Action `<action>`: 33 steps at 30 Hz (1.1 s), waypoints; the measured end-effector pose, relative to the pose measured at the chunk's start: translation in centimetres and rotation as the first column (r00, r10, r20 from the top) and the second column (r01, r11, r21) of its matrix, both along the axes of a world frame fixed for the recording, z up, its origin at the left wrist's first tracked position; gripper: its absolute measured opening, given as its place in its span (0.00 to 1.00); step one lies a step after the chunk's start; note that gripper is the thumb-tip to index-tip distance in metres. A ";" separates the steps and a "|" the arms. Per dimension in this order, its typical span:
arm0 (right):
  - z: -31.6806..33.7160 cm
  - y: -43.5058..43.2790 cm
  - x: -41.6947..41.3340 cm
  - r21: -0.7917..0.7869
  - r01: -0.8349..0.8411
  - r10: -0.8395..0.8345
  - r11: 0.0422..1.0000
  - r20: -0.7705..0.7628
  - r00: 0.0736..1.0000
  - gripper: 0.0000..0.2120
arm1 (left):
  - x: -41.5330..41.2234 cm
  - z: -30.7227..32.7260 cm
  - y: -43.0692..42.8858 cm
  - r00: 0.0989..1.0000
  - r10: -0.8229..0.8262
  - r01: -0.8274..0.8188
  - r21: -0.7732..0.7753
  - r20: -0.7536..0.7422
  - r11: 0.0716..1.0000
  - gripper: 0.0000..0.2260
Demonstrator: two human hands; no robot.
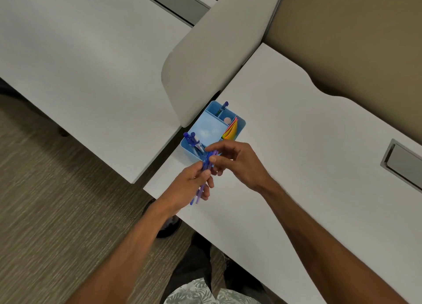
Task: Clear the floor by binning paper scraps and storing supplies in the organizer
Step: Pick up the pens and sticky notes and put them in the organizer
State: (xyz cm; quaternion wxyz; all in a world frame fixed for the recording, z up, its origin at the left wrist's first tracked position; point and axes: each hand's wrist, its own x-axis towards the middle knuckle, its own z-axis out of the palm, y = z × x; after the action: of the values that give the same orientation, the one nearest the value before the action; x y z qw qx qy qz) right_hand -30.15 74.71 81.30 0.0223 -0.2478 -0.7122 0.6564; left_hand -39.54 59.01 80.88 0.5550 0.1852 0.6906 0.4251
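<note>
A light blue organizer (pixel 211 126) stands on the white desk (pixel 296 157) beside a grey divider panel. It holds blue pens (pixel 193 140) in its near-left compartment, one pen (pixel 224 106) at the far corner, a pink round item (pixel 227 120) and folded coloured papers (pixel 231 131) on its right side. My left hand (pixel 194 185) is closed around a bundle of blue and purple pens (pixel 204 178) just in front of the organizer. My right hand (pixel 237 162) pinches the upper end of one pen in that bundle.
A second white desk (pixel 86 63) lies to the left, separated by a narrow gap. The grey divider panel (pixel 212 52) rises behind the organizer. A metal cable hatch (pixel 402 164) sits at the right. Carpet floor (pixel 57 207) and a dark round object (pixel 169 226) lie below the desk edge.
</note>
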 end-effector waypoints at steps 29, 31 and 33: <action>0.9 11.9 -6.6 0.589 0.225 -0.268 0.776 -0.015 0.963 0.04 | 0.6 -0.8 1.4 0.894 0.306 -0.307 0.051 -0.327 0.950 0.15; -0.1 12.4 -7.9 0.643 0.169 -0.231 0.747 0.012 0.973 0.03 | 0.9 -1.1 1.4 0.908 0.280 -0.292 0.008 -0.313 0.956 0.16; -1.1 12.8 -9.1 0.679 0.114 -0.187 0.725 0.035 0.982 0.03 | 1.2 -1.3 1.4 0.920 0.265 -0.283 -0.021 -0.288 0.959 0.16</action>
State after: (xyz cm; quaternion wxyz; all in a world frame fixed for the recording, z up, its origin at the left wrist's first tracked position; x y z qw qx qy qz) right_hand -39.22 87.56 80.21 0.1275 -0.3126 -0.8789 0.3369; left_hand -38.32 60.36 79.58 0.3912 0.1282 0.7946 0.4463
